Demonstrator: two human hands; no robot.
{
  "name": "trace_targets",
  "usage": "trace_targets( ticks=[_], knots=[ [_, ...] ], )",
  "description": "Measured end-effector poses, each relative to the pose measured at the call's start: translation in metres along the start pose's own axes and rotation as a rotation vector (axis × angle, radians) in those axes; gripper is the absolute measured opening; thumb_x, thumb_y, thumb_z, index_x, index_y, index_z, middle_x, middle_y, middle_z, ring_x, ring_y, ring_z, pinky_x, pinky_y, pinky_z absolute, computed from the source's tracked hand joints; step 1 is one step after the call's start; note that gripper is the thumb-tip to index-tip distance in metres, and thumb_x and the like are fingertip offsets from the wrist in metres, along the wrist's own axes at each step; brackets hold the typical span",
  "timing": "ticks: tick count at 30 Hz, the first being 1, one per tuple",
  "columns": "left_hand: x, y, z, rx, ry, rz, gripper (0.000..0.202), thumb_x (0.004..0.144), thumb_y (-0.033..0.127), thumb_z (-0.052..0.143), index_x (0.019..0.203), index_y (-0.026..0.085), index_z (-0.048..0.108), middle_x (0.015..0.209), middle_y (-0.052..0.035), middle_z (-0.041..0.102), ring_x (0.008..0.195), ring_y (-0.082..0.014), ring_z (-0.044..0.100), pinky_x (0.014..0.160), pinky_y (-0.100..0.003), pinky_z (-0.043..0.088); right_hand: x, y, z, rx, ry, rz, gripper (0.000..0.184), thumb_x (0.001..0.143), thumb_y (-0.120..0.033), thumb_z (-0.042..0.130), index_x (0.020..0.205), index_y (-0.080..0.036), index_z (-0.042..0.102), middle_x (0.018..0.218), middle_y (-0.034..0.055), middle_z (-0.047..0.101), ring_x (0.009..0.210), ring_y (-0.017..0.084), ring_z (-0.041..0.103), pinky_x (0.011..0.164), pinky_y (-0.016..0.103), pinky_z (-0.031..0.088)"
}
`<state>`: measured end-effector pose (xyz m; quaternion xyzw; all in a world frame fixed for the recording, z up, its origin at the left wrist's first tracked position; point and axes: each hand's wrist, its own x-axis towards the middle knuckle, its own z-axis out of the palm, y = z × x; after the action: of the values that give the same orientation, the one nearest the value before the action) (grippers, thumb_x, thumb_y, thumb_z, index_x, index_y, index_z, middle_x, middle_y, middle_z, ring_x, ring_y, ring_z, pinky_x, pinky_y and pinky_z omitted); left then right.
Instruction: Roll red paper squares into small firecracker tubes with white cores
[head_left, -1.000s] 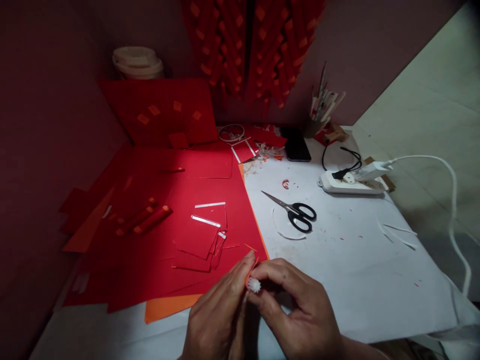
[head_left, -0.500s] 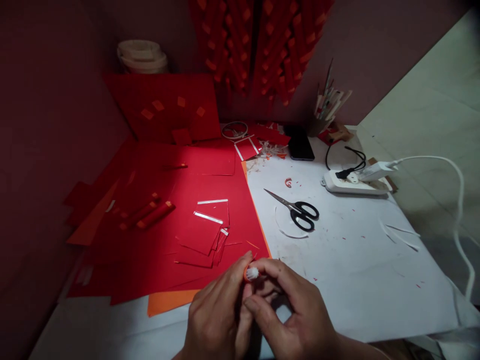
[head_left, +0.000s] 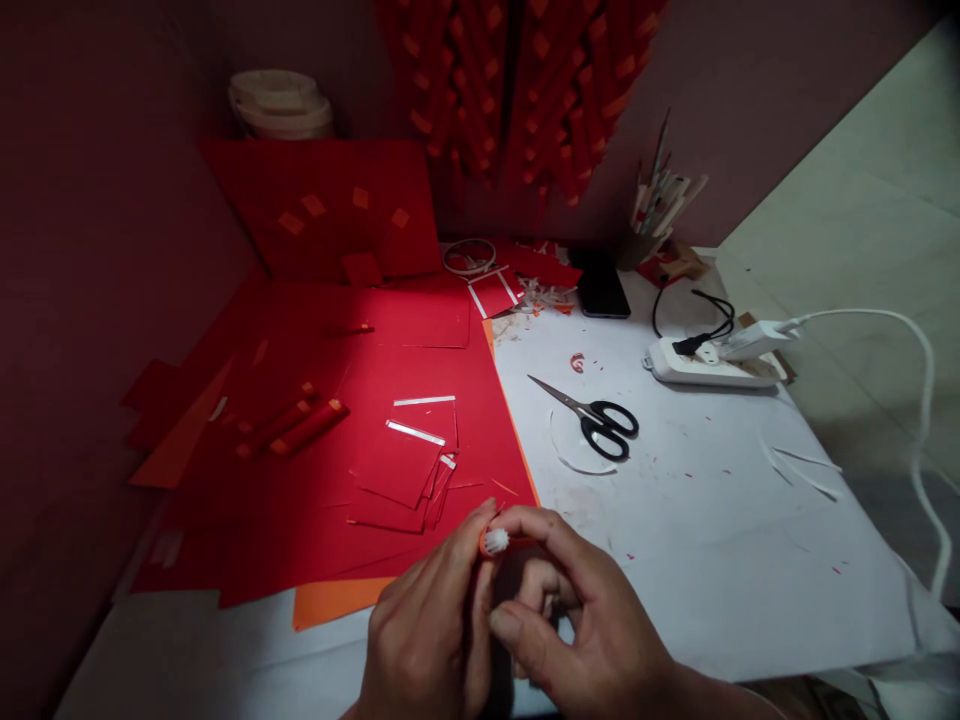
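Observation:
Near the front edge of the table, my left hand (head_left: 427,620) is closed round a small rolled paper tube (head_left: 495,542) with an orange rim and a white, ridged core showing at its end. My right hand (head_left: 577,610) curls against the tube from the other side, its index finger touching the rim. The right thumb lies lower, off the tube's end. A bit of orange-red paper shows beneath that index finger; the rest of the tube is hidden by my hands. Beyond them lie red paper pieces (head_left: 409,468) with white tape strips.
Black-handled scissors (head_left: 609,420) lie on white paper, pointing left. A power strip (head_left: 705,362) with cables is at right, near a phone (head_left: 601,285) and a pen holder (head_left: 641,245). Finished red rolls (head_left: 311,428) rest on red sheets (head_left: 420,375) at left.
Both hands have shifted slightly left and up with the tube. My right fingers have opened a little from the thumb, and orange-red paper shows under the index finger.

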<state>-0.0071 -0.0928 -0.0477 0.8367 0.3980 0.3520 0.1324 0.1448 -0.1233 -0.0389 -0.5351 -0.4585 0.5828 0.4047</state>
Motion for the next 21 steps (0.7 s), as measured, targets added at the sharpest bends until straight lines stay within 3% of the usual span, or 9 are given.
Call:
trace_targets(
  ticks=[5,12,16,21],
  knots=[
    [0.0004,0.0,-0.0015,0.003,0.008,-0.084,0.029,0.091,0.008,0.048,0.119,0.015,0.056,0.099,-0.0136,0.079,0.078,-0.0183,0.077,0.081,-0.026,0.061,-0.0018,-0.0006,-0.0016,0.099,-0.064,0.096,0.058,0.071,-0.022,0.071,0.126,-0.026,0.055,0.055,-0.0076,0.053,0.046,0.013,0.051,0.049,0.027,0.043],
    [-0.0003,0.0002,-0.0031,-0.015,0.035,-0.205,0.02,0.093,0.014,0.05,0.11,0.016,0.061,0.091,-0.0074,0.078,0.069,-0.0149,0.075,0.077,-0.022,0.06,-0.002,0.0034,-0.0027,0.256,-0.177,0.083,0.072,0.07,-0.021,0.072,0.137,-0.028,0.047,0.059,-0.007,0.054,0.05,0.013,0.053,0.05,0.025,0.045],
    [0.0007,0.0007,-0.0023,-0.01,0.036,-0.208,0.02,0.093,0.015,0.05,0.11,0.017,0.061,0.087,-0.0047,0.077,0.064,-0.0127,0.073,0.073,-0.019,0.059,-0.0028,0.0048,-0.0022,0.245,-0.172,0.156,0.068,0.07,-0.026,0.072,0.135,-0.023,0.049,0.058,-0.0057,0.055,0.05,0.013,0.054,0.049,0.025,0.044],
    [0.002,0.0022,-0.0012,-0.034,0.041,-0.2,0.022,0.092,0.013,0.051,0.111,0.019,0.06,0.087,-0.0029,0.077,0.066,-0.0131,0.074,0.068,-0.018,0.059,-0.0001,-0.0012,-0.0038,0.219,-0.148,0.102,0.072,0.066,-0.026,0.072,0.134,-0.02,0.05,0.061,-0.0043,0.055,0.054,0.015,0.056,0.052,0.027,0.046]
  ],
)
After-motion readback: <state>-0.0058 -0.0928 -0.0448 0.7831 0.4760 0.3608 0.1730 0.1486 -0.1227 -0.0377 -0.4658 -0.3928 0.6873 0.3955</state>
